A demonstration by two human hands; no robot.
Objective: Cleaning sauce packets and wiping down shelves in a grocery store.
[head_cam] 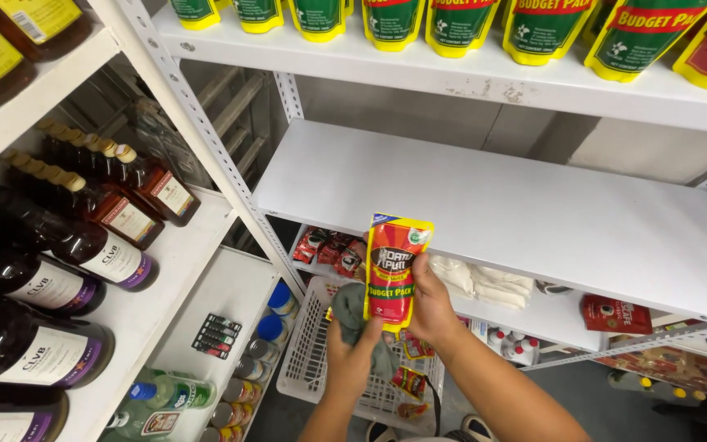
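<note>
A red and yellow pouch [393, 270] is held upright in front of a bare white shelf [501, 205], the right hand [434, 307] closed around its right edge. The left hand [352, 356] grips a grey-green cloth [353, 315] against the pouch's lower corner. Directly below stands a white plastic basket [312, 352] holding more pouches. Similar pouches [533, 29] line the shelf above; dark bottles [83, 245] lie on the rack to the left.

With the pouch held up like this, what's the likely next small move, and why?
Probably lift the red-and-yellow pouch onto the bare white shelf ahead. The right hand grips it upright, the left hand holds a grey cloth, and similar pouches line the shelf above.
</note>
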